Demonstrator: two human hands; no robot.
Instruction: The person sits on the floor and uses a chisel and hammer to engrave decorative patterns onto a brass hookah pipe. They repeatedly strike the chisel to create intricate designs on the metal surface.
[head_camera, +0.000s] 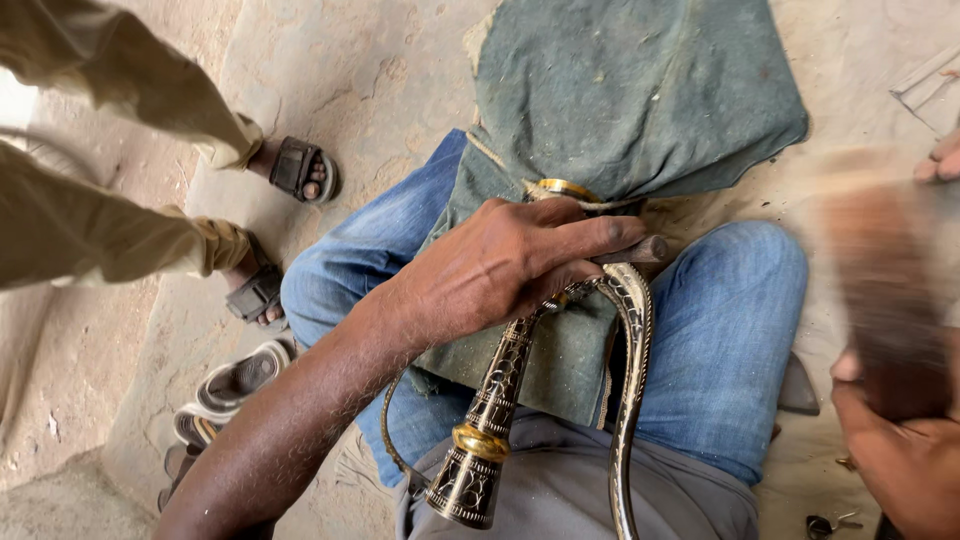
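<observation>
Where it lies across lap on green cloth (620, 100): horn (500, 400), dark metal, engraved pattern, gold bands, curved tube looping alongside. Left hand (500, 265) clamped around upper bend. Right hand (900, 440) motion-blurred, closed on indistinct tool; well apart from left.

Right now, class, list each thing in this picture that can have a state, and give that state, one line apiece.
left hand: closed around the metal piece, pressing it onto the lap.
right hand: raised, motion-blurred; grip cannot be told.
engraved metal piece: tilted across the lap, held.
green cloth: spread over the knees, creased.
sandals: off, lying on the ground.
another person's sandals: worn.
</observation>
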